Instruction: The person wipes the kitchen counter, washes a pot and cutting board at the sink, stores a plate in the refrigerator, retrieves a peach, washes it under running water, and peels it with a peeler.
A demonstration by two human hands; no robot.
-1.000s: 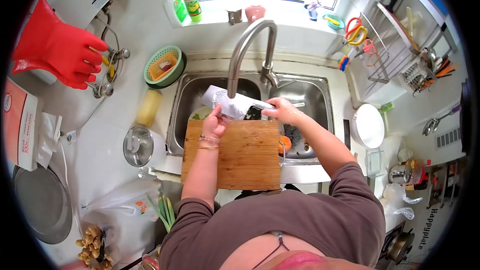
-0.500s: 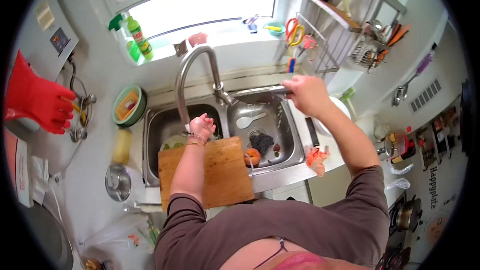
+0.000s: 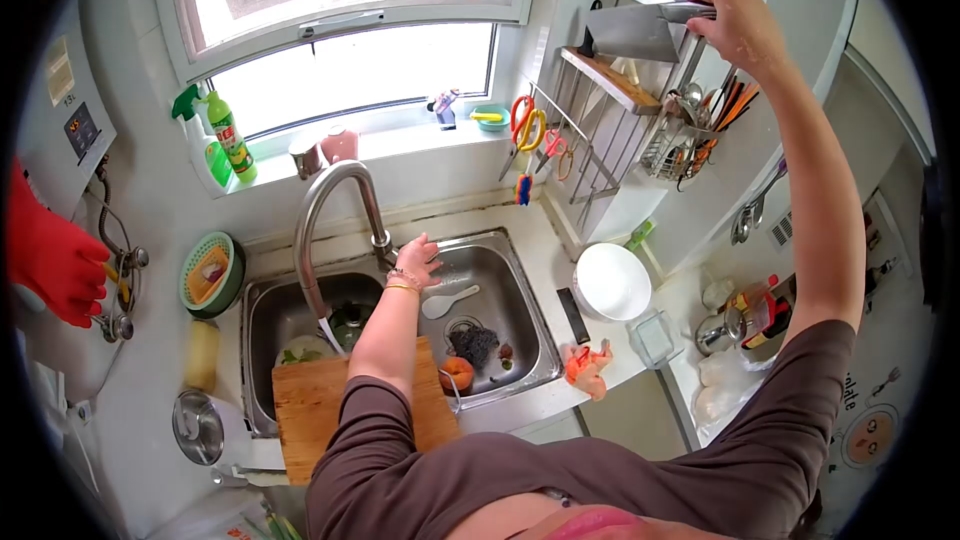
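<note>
My right hand point(image 3: 740, 32) is raised at the upper right, closed around the handle of a cleaver point(image 3: 632, 32). The wide blade points left, just above the wooden board on the wall rack point(image 3: 610, 82). Over the divider of the double sink point(image 3: 545, 335), my left hand point(image 3: 418, 260) is open, fingers spread, beside the base of the faucet point(image 3: 368, 202). Whether it touches the faucet lever is hidden. A wooden cutting board point(image 3: 310, 410) lies across the sink's front left, under my left forearm. In the right basin are a white spoon point(image 3: 450, 302), a peach-like fruit point(image 3: 457, 373) and a dark scrubber point(image 3: 473, 344).
Scissors point(image 3: 530, 130) hang below the rack, beside a wire utensil basket point(image 3: 675, 145). A white bowl point(image 3: 612, 281), a glass container point(image 3: 655, 338) and a crumpled orange wrapper point(image 3: 588, 368) stand right of the sink. A green basket point(image 3: 212, 273) and spray bottles point(image 3: 205, 150) are on the left.
My right hand has lifted the cleaver from over the right basin up to the rack. My left hand has moved from below the spout to beside the faucet base. The view has tilted up.
</note>
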